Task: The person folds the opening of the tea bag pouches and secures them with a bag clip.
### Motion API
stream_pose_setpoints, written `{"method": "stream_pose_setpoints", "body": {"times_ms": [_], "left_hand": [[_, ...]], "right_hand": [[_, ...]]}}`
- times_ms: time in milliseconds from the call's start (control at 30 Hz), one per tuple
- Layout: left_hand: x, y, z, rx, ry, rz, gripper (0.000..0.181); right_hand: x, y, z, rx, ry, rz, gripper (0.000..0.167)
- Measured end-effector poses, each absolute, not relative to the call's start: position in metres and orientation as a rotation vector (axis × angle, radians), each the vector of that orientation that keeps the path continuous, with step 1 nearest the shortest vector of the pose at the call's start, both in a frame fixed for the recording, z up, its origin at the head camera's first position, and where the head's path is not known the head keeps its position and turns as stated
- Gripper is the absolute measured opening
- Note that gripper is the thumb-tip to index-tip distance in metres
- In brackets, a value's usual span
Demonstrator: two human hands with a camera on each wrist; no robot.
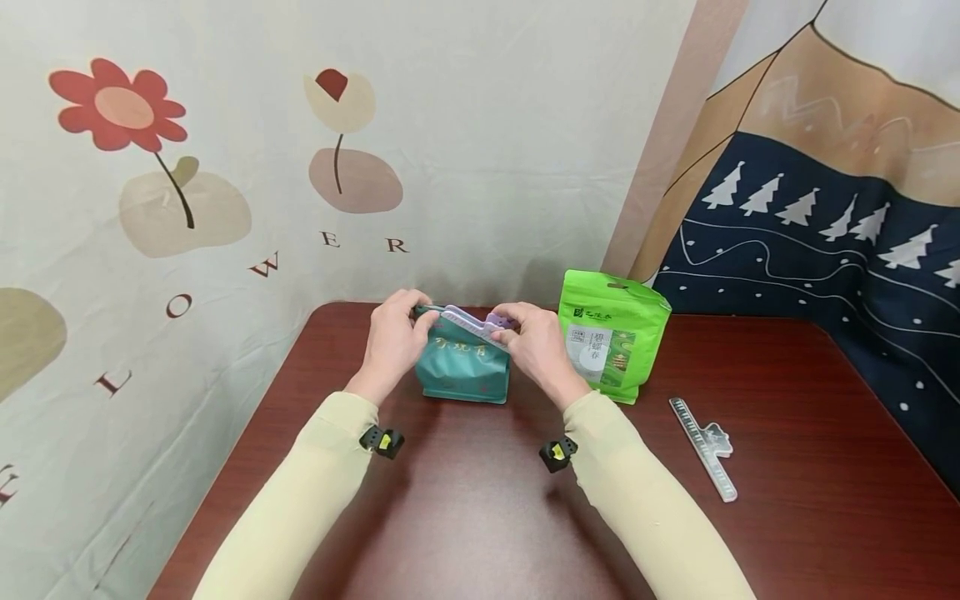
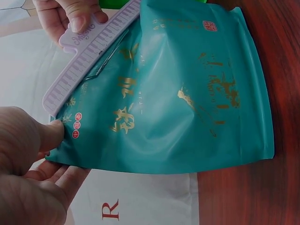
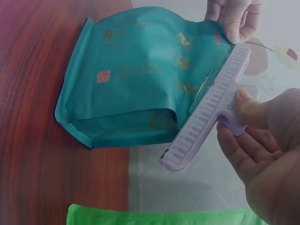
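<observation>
A teal bag point(image 1: 463, 367) with gold lettering stands at the back of the table, its top edge drawn to the left hand. My left hand point(image 1: 395, 342) pinches the bag's top left corner between thumb and fingers. A long pale purple clip point(image 3: 206, 110) with a ruler-like bar lies along the bag's top edge. My right hand point(image 1: 536, 342) pinches the clip's handle between thumb and fingers. In the left wrist view, the clip's bar point(image 2: 89, 61) runs across the bag's upper end, close to the left thumb.
A bright green bag point(image 1: 615, 333) stands upright just right of the right hand. Farther right on the brown table point(image 1: 480, 517), a clear clip point(image 1: 705, 450) lies flat. A printed cloth point(image 1: 480, 150) hangs directly behind the table.
</observation>
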State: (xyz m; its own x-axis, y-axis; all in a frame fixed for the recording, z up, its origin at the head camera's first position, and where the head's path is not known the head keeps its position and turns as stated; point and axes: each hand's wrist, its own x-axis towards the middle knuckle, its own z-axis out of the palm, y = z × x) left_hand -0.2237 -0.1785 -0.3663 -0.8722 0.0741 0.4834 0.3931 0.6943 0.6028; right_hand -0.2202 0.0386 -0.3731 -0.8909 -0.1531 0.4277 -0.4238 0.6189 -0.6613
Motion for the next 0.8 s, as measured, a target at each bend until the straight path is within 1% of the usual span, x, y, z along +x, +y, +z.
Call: {"method": "stream_pose_setpoints", "body": {"times_ms": [267,567,800], "left_hand": [[-0.2218,-0.1787,-0.3652,-0.362,-2.508,-1.066,0.009],[-0.2222,-0.179,-0.3672,-0.412,-2.463,-1.026,0.007],[-0.2227,-0.1795,-0.367,-0.436,-2.439,-0.995,0.005]], "right_hand": [[-0.2191,0.0407,-0.371,0.456,-2.534,1.171,0.021],[-0.2195,0.0382,-0.3749,0.464,-2.493,1.157,0.015],[-0.2193,0.0344,-0.3753,0.469,-2.46,1.128,0.014]]}}
